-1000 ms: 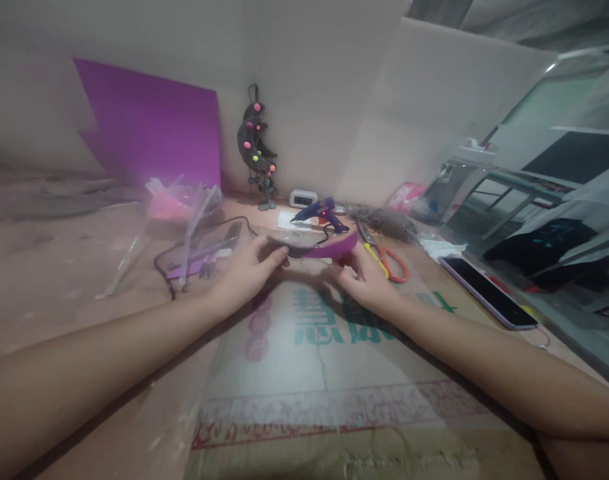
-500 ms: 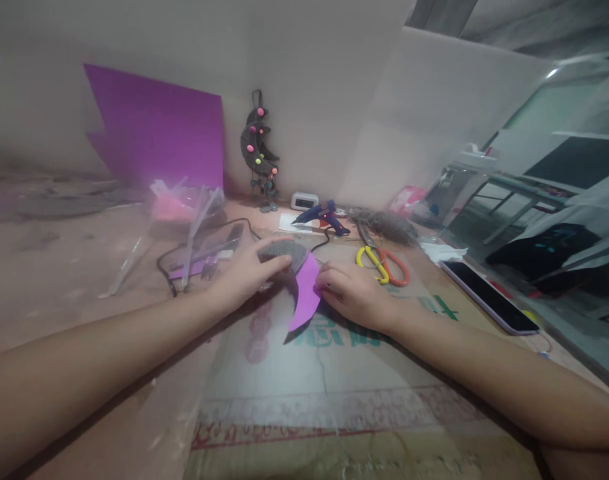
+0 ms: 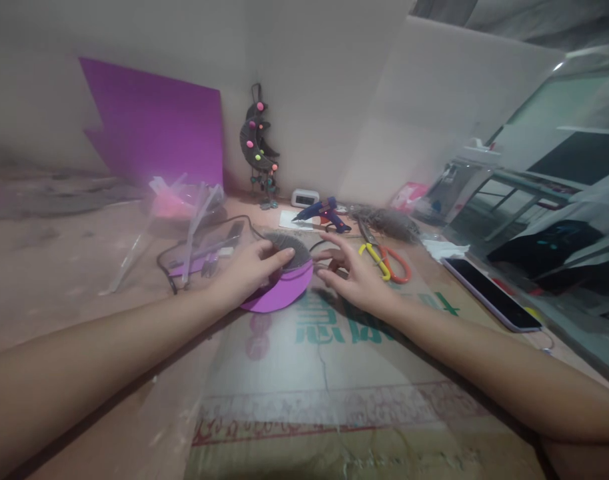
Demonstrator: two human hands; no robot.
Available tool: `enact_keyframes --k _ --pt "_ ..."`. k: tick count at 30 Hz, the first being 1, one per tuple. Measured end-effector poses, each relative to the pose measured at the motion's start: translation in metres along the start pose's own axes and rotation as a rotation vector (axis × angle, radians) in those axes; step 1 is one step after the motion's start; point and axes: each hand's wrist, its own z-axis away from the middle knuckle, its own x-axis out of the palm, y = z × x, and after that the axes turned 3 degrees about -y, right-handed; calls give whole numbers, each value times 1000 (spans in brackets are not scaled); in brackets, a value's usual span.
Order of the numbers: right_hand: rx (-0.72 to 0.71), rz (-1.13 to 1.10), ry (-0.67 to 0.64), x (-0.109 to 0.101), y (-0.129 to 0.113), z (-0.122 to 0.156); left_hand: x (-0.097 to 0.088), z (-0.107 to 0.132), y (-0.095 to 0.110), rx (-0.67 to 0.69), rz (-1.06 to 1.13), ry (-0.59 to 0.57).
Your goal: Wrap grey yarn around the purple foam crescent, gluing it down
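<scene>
A curved piece with a grey yarn-wrapped part (image 3: pixel 295 249) and a bare purple part (image 3: pixel 284 291) is in front of me, over the cardboard. My left hand (image 3: pixel 257 270) grips it from the left, thumb on top of the grey wrapping; the fingers underneath are mostly hidden. To the right of the piece is my right hand (image 3: pixel 347 272), its fingers apart and slightly curled. The fingertips come close to the purple edge, and nothing shows between them. Scissors (image 3: pixel 387 260) with yellow and orange handles lie just beyond that hand.
A blue glue gun (image 3: pixel 324 215) rests at the back by a small white clock (image 3: pixel 304 198). Grey yarn (image 3: pixel 387 223) lies behind the scissors. A phone (image 3: pixel 492 293) is at right, plastic bags (image 3: pixel 184 203) at left. A moon ornament (image 3: pixel 257 143) hangs near purple sheets (image 3: pixel 164 127).
The curved piece has turned so its purple part now sweeps toward the left below the grey wrapping. My right hand has let go of the purple part and opened its fingers.
</scene>
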Motion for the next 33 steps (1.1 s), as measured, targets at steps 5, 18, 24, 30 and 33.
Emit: enact_keyframes --k 5,18,24,30,33 --pt "73 94 -72 0 -3 -2 1 1 -3 -32 28 -2" --pt "-645 609 -141 -11 -15 11 2 -2 -7 13 165 46" --pt "-233 374 44 -6 -13 4 4 2 -1 -3 151 -7" --pt "163 -80 -64 0 -17 0 6 6 3 44 23 -94" --pt "252 -181 -54 3 -20 1 5 7 3 135 -75 -48"
